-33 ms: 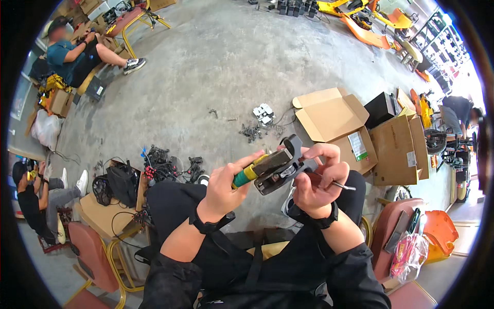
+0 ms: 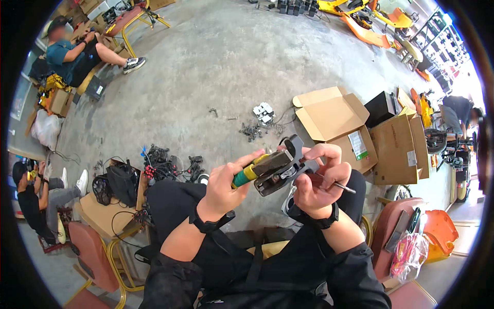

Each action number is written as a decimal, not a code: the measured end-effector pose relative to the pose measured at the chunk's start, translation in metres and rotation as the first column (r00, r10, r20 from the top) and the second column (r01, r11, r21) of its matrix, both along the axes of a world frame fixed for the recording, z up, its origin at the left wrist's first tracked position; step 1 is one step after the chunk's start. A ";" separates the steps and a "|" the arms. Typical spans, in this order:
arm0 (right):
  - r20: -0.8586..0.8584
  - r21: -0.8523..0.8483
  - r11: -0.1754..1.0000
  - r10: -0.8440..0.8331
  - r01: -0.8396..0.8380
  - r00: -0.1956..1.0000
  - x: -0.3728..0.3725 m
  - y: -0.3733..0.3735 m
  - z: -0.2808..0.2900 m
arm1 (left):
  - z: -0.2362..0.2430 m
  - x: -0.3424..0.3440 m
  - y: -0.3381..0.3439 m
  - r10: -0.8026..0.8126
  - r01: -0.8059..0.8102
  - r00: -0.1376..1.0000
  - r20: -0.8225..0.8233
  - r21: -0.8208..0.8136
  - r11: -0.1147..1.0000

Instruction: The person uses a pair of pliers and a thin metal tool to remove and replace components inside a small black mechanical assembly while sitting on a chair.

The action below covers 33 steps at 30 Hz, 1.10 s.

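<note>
Above my lap I hold a dark mechanical part with an open housing and grey curved arms. Fingers of my left hand are closed around a green and yellow cylinder that lies against the part's left end; whether the two are joined, I cannot tell. My right hand is closed at the part's right side, fingers bent near the grey arms. A thin metal rod sticks out to the right from between those fingers; its other end is hidden.
An open cardboard box lies ahead on the right, beside a standing carton. Cable heaps and white connectors lie on the floor. Chairs flank me. People sit at the left; another bends at the far right.
The rod's free end has tipped slightly downward in my right hand. My left hand and the dark part stay nearly where they were.
</note>
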State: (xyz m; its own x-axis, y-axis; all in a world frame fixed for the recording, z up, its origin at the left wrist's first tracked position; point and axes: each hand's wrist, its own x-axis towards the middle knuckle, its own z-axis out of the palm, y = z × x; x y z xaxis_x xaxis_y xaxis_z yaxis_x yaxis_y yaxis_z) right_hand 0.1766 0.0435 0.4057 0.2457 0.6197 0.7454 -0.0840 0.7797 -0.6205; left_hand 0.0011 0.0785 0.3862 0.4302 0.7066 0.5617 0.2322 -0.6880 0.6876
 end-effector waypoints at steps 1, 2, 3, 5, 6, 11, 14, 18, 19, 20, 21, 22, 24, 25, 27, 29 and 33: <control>0.011 0.003 1.000 -0.008 0.008 1.000 0.000 -0.001 0.002 | -0.002 0.000 0.002 -0.036 0.035 0.998 0.055 0.016 0.999; 0.023 0.006 1.000 -0.016 0.016 1.000 -0.001 -0.002 0.004 | -0.003 0.001 0.005 -0.071 0.068 0.992 0.108 0.035 0.997; 0.022 0.004 1.000 -0.014 0.014 1.000 -0.001 -0.003 0.007 | -0.003 0.001 0.006 -0.069 0.066 0.992 0.108 0.033 0.997; 0.029 -0.029 0.999 -0.013 0.014 1.000 0.000 -0.004 0.008 | -0.004 0.002 0.009 -0.123 0.122 0.987 0.102 0.014 0.992; 0.029 -0.030 0.999 -0.014 0.014 0.999 0.001 -0.005 0.008 | -0.003 0.003 0.010 -0.123 0.122 0.987 0.103 0.013 0.992; 0.163 -0.038 0.998 -0.042 0.049 0.986 0.003 -0.010 0.007 | 0.000 0.000 0.010 -0.165 0.161 0.983 0.076 0.059 0.985; 0.130 -0.007 0.998 -0.056 0.057 0.990 0.003 -0.007 0.006 | 0.000 -0.002 0.007 -0.140 0.139 0.990 0.013 0.038 0.990; 0.159 0.004 1.000 -0.017 0.016 0.987 0.005 -0.003 0.010 | 0.001 -0.002 0.005 -0.096 0.096 0.995 0.001 0.024 0.995; 0.149 -0.001 1.000 0.009 -0.009 0.989 0.005 -0.002 0.010 | 0.000 -0.002 0.005 -0.082 0.082 0.997 -0.009 0.029 0.996; 0.149 -0.001 1.000 0.009 -0.009 0.989 0.005 -0.002 0.009 | 0.000 -0.003 0.006 -0.069 0.069 0.997 -0.019 0.034 0.997; 0.131 -0.020 1.000 0.013 -0.011 0.991 0.005 -0.002 0.006 | 0.000 -0.003 0.006 -0.069 0.069 0.997 -0.019 0.034 0.997; 0.113 -0.040 0.999 0.016 -0.012 0.993 0.005 -0.002 0.003 | 0.000 -0.003 0.006 -0.064 0.065 0.997 -0.034 0.031 0.997; 0.078 -0.030 1.000 0.012 -0.009 0.997 0.002 -0.001 -0.001 | -0.001 -0.003 0.006 -0.061 0.062 0.997 -0.049 0.027 0.998; 0.056 -0.058 0.998 0.020 -0.016 0.998 0.001 -0.003 -0.001 | -0.001 -0.003 0.006 -0.073 0.074 0.997 -0.032 0.030 0.997; 0.034 -0.085 0.996 0.028 -0.025 0.999 -0.001 -0.003 -0.001 | -0.002 -0.004 0.006 -0.083 0.083 0.996 -0.016 0.034 0.996; -0.028 -0.090 0.994 0.063 -0.065 0.998 -0.002 -0.002 0.000 | -0.004 -0.005 0.006 -0.118 0.118 0.993 -0.024 -0.023 0.993; -0.097 -0.114 0.990 0.077 -0.088 0.992 -0.005 -0.002 0.001 | -0.003 -0.005 0.007 -0.131 0.130 0.991 -0.016 -0.040 0.991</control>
State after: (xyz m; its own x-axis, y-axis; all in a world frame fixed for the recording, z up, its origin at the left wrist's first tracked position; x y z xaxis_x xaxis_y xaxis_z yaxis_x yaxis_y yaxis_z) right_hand 0.1718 0.0414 0.4071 0.2540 0.7226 0.6429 -0.2061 0.6898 -0.6940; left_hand -0.0036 0.0854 0.3835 0.5302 0.6649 0.5261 0.1549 -0.6861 0.7108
